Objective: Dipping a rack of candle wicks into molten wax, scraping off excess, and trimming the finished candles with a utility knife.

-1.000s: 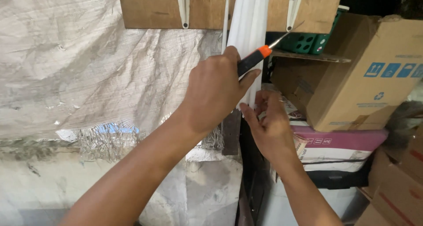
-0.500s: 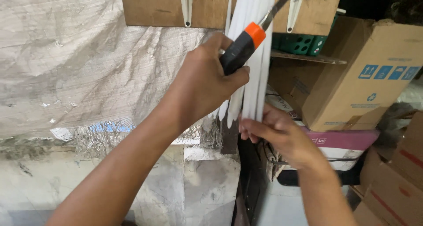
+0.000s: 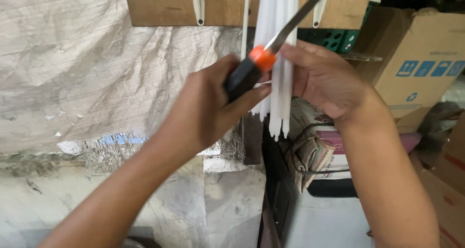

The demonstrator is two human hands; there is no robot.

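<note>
In the head view, the only view there is, the left hand [image 3: 208,107] sits in the middle of the frame with its fingers clamped around the black handle of a knife [image 3: 264,59], which has an orange collar and a grey blade pointing up toward the upper right. The right hand [image 3: 329,81] is right of the centre, its fingers curled together around a bunch of white candles [image 3: 281,69]; whether the thumb presses on them from behind I cannot tell. The blade lies across the candles and very near to the right fingers, so I judge the main risk is a cut: if the knife slips on the smooth wax, the edge can run into the fingertip beside it. A second risk is that too much pressure snaps a thin candle or pulls the bunch from where it hangs under the wooden board [image 3: 160,6] at the top of the frame. The candles themselves look long, slim and plain white, hanging straight down side by side, with tapered lower tips ending a little below the hands; their tops are outside the frame. Behind them is a grey woven sheet [image 3: 87,78] at the left, and cardboard boxes [image 3: 416,59] stand at the right.
</note>
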